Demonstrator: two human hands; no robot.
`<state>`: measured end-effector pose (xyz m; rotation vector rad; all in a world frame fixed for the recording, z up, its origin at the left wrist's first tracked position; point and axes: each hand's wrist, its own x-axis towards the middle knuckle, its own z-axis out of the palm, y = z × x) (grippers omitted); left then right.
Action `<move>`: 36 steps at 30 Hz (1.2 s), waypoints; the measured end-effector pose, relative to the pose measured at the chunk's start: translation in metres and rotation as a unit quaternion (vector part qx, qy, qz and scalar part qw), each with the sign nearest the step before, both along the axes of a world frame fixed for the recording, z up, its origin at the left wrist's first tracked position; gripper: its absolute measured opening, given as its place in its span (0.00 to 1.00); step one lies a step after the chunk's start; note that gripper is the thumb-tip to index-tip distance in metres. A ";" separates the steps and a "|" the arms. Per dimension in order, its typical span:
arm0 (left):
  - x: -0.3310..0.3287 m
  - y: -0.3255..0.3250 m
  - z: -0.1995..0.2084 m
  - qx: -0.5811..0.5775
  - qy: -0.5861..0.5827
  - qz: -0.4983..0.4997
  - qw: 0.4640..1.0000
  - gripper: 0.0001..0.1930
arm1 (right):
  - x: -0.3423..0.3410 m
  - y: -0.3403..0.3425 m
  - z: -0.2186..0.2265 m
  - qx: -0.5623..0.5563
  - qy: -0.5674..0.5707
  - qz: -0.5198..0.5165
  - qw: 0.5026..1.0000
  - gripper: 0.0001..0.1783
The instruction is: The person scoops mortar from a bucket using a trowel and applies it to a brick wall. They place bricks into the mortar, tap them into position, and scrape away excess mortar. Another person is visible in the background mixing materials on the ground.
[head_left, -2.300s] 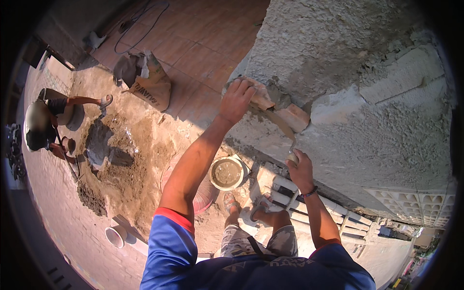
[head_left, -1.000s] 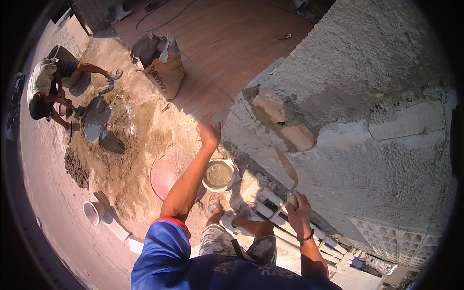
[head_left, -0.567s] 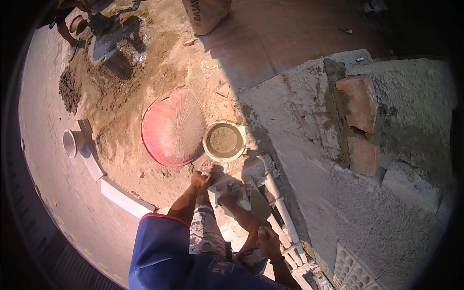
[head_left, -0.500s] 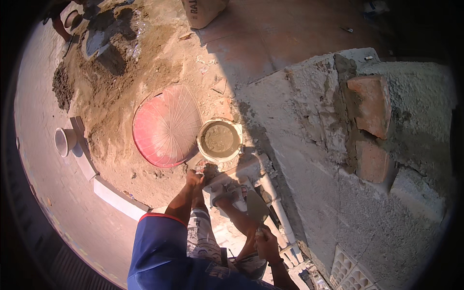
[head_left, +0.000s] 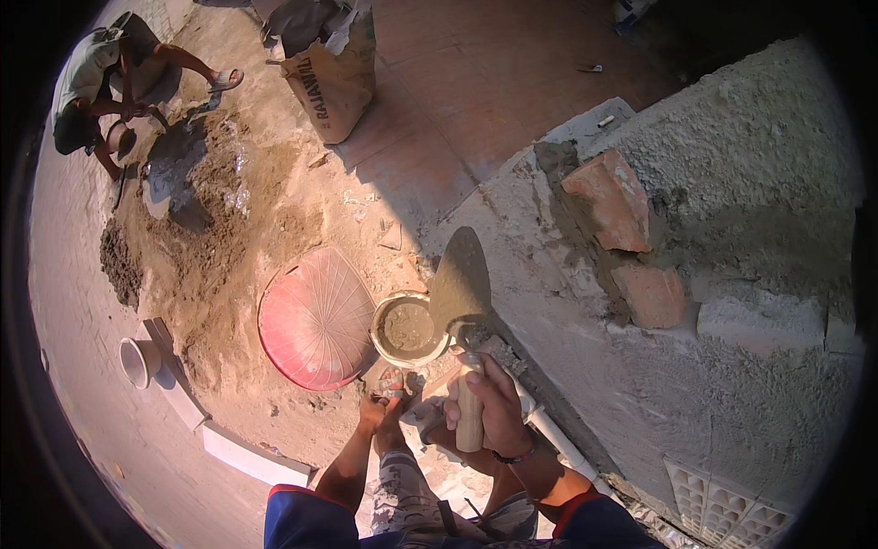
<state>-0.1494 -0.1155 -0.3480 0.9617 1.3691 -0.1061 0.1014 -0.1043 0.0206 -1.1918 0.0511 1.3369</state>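
Observation:
My right hand (head_left: 494,403) grips the wooden handle of a pointing trowel (head_left: 462,274), closed round it. Its broad grey blade points away from me and overlaps the right edge of a pale bucket (head_left: 413,362). Wet grey mortar (head_left: 409,329) lies inside that bucket. Lower down, beside my foot (head_left: 393,380), is my left hand (head_left: 372,412); its fingers look curled in, and whatever they may hold is hidden. A round, domed, red-pink object (head_left: 317,320) with radiating lines lies left of the bucket.
A rough wall (head_left: 585,339) with broken bricks (head_left: 608,201) runs along the right, above pale pipes (head_left: 562,435). At the upper left a person (head_left: 101,78) crouches by a heap of sand and wet mix (head_left: 206,192). A brown paper sack (head_left: 334,87) and a white tub (head_left: 139,363) stand around.
My right hand has raised the trowel up and forward, from low by my leg to beside the bucket. The view has tilted up, bringing the crouching person and more of the sack into sight.

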 end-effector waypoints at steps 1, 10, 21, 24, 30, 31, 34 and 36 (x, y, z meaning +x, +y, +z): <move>-0.017 -0.011 0.014 0.016 -0.035 0.043 0.998 0.11 | 0.008 0.033 0.013 0.034 -0.016 -0.012 0.999 0.16; -0.148 0.001 0.110 -0.019 0.122 0.171 0.978 0.16 | 0.079 0.214 0.045 0.160 0.026 -0.264 0.951 0.07; -0.174 0.009 0.135 -0.031 0.082 0.226 0.970 0.15 | 0.098 0.232 0.043 0.152 0.076 -0.364 0.916 0.09; -0.165 0.010 0.132 -0.033 0.053 0.223 0.973 0.12 | 0.089 0.241 0.048 0.174 0.064 -0.357 0.915 0.09; -0.137 0.026 0.144 -0.030 0.014 0.240 0.970 0.10 | 0.094 0.251 0.024 0.150 0.082 -0.401 0.900 0.10; -0.138 0.027 0.144 -0.029 0.014 0.238 0.971 0.10 | 0.093 0.250 0.023 0.148 0.075 -0.404 0.899 0.10; -0.144 0.031 0.145 -0.029 0.019 0.230 0.973 0.11 | 0.092 0.250 0.023 0.155 0.075 -0.406 0.897 0.10; -0.151 0.031 0.145 -0.033 0.033 0.224 0.973 0.11 | 0.091 0.251 0.026 0.152 0.069 -0.409 0.897 0.10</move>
